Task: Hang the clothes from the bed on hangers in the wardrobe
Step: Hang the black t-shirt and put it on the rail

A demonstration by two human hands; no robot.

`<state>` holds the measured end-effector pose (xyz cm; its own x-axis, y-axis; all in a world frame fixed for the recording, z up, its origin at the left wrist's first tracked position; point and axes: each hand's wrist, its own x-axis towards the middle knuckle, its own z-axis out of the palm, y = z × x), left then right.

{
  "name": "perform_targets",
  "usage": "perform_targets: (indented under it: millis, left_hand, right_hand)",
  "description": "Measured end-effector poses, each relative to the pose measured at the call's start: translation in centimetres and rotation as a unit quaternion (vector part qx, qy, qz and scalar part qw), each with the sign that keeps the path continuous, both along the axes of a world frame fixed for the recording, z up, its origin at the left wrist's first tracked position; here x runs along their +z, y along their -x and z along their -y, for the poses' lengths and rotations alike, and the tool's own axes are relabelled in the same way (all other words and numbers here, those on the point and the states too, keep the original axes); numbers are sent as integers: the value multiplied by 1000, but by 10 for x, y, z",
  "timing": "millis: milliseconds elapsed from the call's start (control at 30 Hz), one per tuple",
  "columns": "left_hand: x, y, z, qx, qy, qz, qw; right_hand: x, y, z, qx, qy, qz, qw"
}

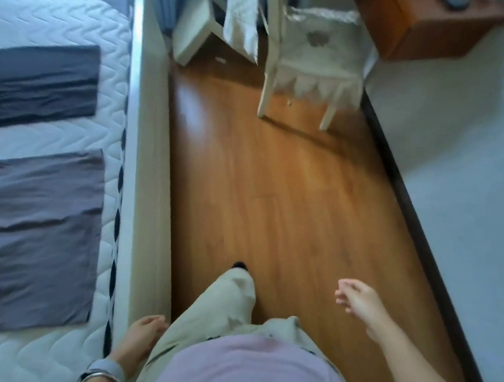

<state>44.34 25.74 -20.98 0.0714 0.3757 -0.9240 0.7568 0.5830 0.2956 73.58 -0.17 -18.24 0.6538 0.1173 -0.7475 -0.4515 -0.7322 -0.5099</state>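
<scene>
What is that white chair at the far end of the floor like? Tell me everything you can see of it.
The white chair stands upright on the wooden floor, close to the wall and just beside an orange-brown wooden cabinet. Its frame looks like painted wood; two legs show plainly. A pale fabric cover with a scalloped, frilly edge dresses the seat, a small grey motif at its middle. Nothing lies on the seat.
</scene>
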Motion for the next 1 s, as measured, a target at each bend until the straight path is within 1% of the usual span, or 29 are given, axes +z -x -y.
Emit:
perform_targets:
  millis: [100, 167, 233, 333, 500, 600, 667, 733, 833, 900, 1000]
  left_hand:
    - [5, -45, -45, 43, -23, 40, 998]
    - [8, -71, -71, 50, -53, 60, 996]
    - [11, -97, -95, 55, -66, 70, 994]
    - [2, -128, -128, 74, -42, 66, 994]
    - [-11, -178, -189, 173, 32, 30, 984]
    - [-9, -215, -231, 237, 28, 29, 971]
    - [-4, -241, -260, 269, 17, 30, 963]
    - [3, -264, -289, 284, -5, 46, 958]
    - [11, -288, -328, 314, -35, 64, 947]
    - [10, -293, -351, 345, -45, 60, 936]
    - [1, -292, -380, 398, -22, 36, 916]
  right_hand:
    - [5, -32, -55, 54, 12, -39, 998]
    - [5, -52, -89, 74, 15, -65, 995]
    - [4, -75, -121, 81, 19, -71, 994]
    - [-3, -118, -162, 109, 40, -81, 990]
    - [-28, -204, -233, 134, 106, -117, 978]
    - [-29, -263, -300, 204, 126, -115, 964]
    - [-24, -300, -355, 248, 131, -98, 955]
    - [-18, -332, -418, 275, 123, -65, 951]
    - [-1, -362, -520, 309, 72, -12, 948]
    - [10, -371, -586, 333, 26, -6, 942]
    - [14, -371, -665, 379, 1, -9, 925]
